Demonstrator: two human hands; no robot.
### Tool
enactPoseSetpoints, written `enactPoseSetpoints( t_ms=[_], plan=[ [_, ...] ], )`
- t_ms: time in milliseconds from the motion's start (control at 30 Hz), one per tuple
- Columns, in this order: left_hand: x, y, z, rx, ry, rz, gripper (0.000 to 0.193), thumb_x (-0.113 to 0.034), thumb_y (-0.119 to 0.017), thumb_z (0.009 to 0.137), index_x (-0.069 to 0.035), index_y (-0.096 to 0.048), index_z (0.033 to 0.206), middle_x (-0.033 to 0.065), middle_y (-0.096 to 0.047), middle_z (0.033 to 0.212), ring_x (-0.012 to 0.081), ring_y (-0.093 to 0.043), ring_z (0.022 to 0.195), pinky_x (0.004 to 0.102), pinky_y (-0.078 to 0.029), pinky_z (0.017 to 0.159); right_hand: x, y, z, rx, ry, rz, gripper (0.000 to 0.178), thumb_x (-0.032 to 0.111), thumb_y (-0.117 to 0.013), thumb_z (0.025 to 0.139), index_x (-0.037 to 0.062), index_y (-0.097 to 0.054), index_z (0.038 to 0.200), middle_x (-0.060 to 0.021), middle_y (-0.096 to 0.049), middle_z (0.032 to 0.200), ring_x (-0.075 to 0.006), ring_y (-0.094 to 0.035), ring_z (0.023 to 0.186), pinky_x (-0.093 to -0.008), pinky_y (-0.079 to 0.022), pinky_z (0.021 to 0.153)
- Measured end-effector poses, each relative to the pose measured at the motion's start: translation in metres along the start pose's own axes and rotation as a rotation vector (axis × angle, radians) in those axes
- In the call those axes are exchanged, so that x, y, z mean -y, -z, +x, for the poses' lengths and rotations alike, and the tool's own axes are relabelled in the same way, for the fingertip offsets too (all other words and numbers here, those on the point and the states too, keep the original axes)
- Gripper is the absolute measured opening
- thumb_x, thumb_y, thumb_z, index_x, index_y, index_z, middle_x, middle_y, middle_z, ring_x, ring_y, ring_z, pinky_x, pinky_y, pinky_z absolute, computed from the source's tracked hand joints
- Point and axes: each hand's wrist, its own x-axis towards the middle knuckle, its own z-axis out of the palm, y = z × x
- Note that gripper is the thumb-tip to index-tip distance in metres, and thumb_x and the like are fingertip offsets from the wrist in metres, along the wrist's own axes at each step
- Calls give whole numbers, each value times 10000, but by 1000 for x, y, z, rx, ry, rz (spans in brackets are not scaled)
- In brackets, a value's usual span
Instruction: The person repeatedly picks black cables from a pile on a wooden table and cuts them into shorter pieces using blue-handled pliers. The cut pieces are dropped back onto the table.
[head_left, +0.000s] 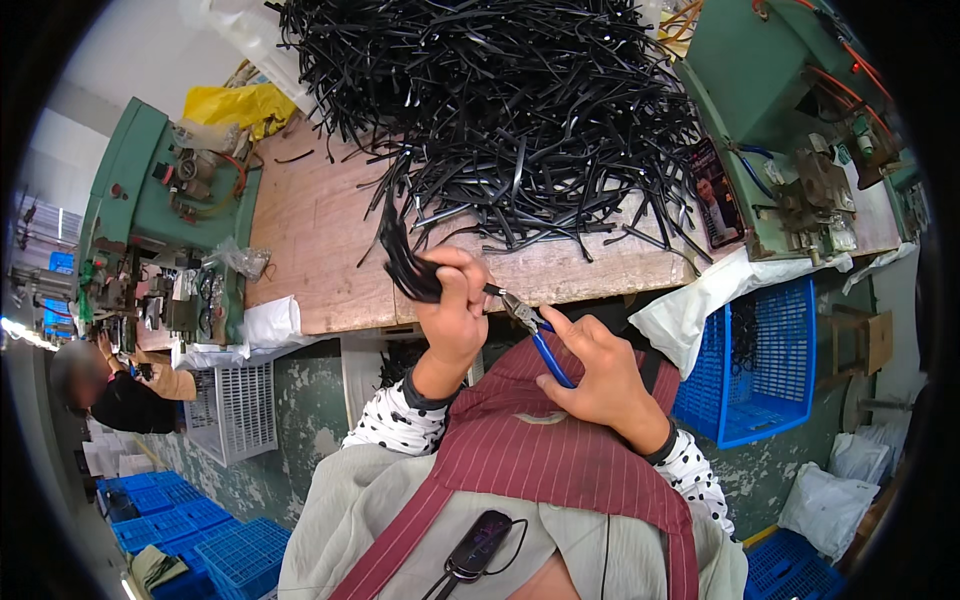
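In my left hand point(456, 306) is a bundle of thin black strips point(405, 255), its fingers closed round them near the table's front edge. One strip sticks out from the fingers toward the right. My right hand point(603, 375) grips a pair of blue-handled cutting pliers point(549, 352). The metal jaws of the pliers meet the end of that strip; whether they are closed on it is too small to tell. Beyond my hands, a large heap of the same black strips point(510, 110) covers much of the wooden table point(320, 240).
Green machines stand at the left point(150, 190) and right point(745, 90) ends of the table. A second pair of blue-handled pliers point(756, 172) lies by the right machine. A blue crate point(765, 375) sits below right, a white crate point(232, 410) below left. Another person point(135, 400) works far left.
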Motion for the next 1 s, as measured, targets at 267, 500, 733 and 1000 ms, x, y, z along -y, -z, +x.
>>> enactPoseSetpoints(
  t_ms=[267, 500, 733, 1000],
  plan=[
    [8, -8, -11, 1, -146, 109, 275, -284, -582, 978, -21, -516, 1025, 22, -469, 722, 87, -416, 576, 225, -329, 496, -6, 2, -1, 65, -88, 105, 774, 182, -811, 640, 111, -537, 1361, -93, -562, 805, -237, -598, 675, -352, -515, 641],
    [6, -6, 0, -167, 231, -86, 279, -366, -470, 1017, -95, -488, 1081, -3, -447, 694, 78, -376, 509, 245, -353, 499, -6, 5, -1, 141, -227, 163, 748, 186, -806, 661, 94, -540, 1354, -101, -579, 805, -236, -611, 685, -354, -522, 654],
    [16, -9, -13, -85, 0, 38, 328, -351, -581, 968, -48, -506, 1069, 26, -491, 704, 76, -398, 538, 221, -346, 496, -6, 4, 0, 86, -150, 133, 747, 185, -800, 675, 98, -527, 1366, -102, -582, 796, -244, -612, 668, -354, -523, 654],
    [18, 1, 9, -128, 218, 0, 251, -272, -531, 1007, -26, -548, 1059, 23, -539, 712, 97, -470, 601, 225, -406, 565, -9, 2, -2, 99, -222, 161, 735, 142, -790, 684, 102, -523, 1368, -103, -587, 801, -237, -609, 640, -344, -521, 626]
  ],
)
